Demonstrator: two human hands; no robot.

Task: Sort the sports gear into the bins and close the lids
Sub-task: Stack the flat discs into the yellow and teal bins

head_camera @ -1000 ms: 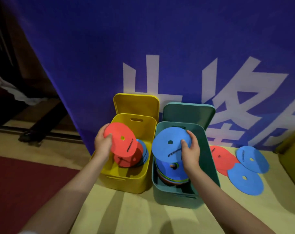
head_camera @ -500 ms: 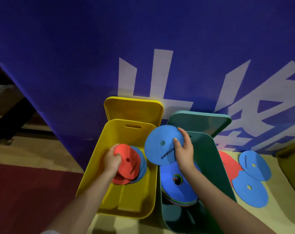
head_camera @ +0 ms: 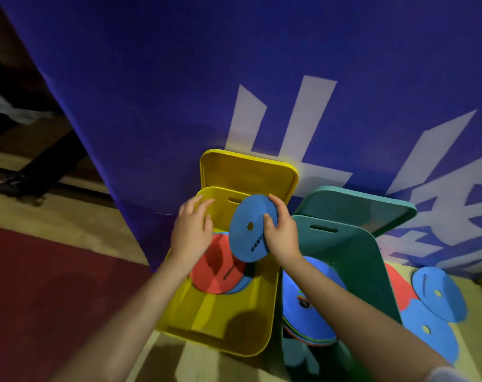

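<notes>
Now the right hand [head_camera: 282,235] has carried the flat blue foam disc with a centre hole [head_camera: 251,230] leftward — half a second ago it hung over the seam between the 2 bins, and it is now tilted on edge above the yellow plastic bin [head_camera: 220,323]. Fingers curl over the disc's upper rim and the thumb presses its face, so the disc is pinched firmly. The left hand [head_camera: 191,232] has let go of the flat red foam disc [head_camera: 215,268], which now lies inside the yellow bin on top of other blue discs; the hand hovers above it, fingers spread and holding nothing.

Beside the yellow bin stands the teal plastic bin [head_camera: 372,271], smooth-walled with a slotted handle, holding a stack of discs with a blue one on top [head_camera: 311,299]. Both lids — yellow [head_camera: 248,172] and teal [head_camera: 355,208] — lean upright against the purple fabric banner [head_camera: 206,78]. More red and blue discs [head_camera: 432,310] lie overlapping on the pale floor to the right.
</notes>
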